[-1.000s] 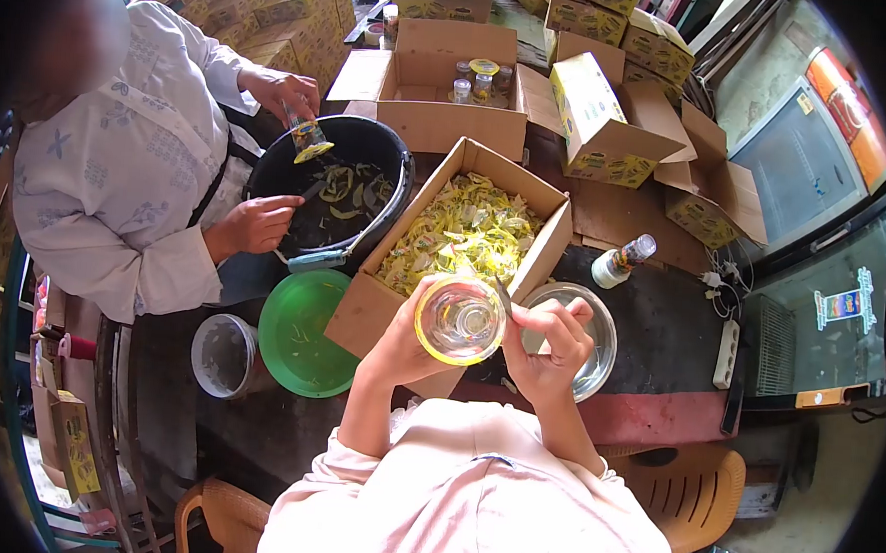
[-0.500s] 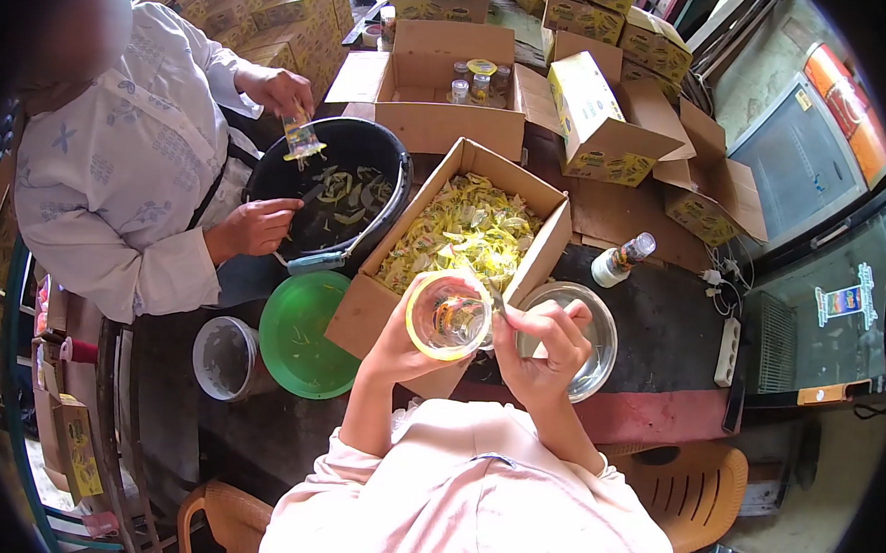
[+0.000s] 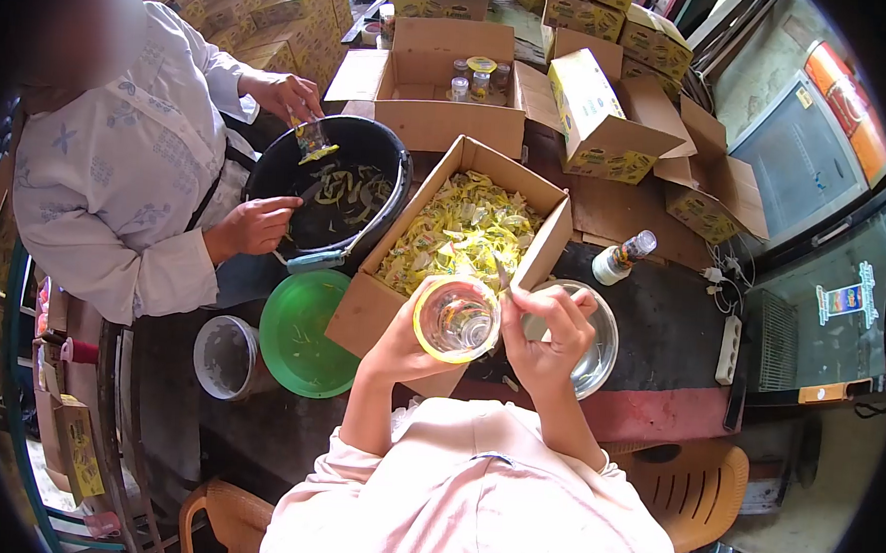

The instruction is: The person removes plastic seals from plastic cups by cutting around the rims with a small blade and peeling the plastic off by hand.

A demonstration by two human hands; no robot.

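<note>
My left hand is wrapped around a clear cup with a yellow rim, its round open end facing up toward me. Beside the rim, my right hand pinches a small thin knife, its dark pointed blade directed away from me. Just beyond both hands stands a cardboard box heaped with yellow and clear plastic scraps. Partly covered by my right hand, a clear round bowl rests on the table.
At left, a co-worker holds a yellow-rimmed cup over a black bucket. A green basin and a white bucket stand nearby. A bottle and a power strip are at right; open cartons stand behind.
The cup in my left hand has shifted slightly, and its inside now looks clearer. The knife's blade shows more above my right fingers. The co-worker's cup has moved slightly right.
</note>
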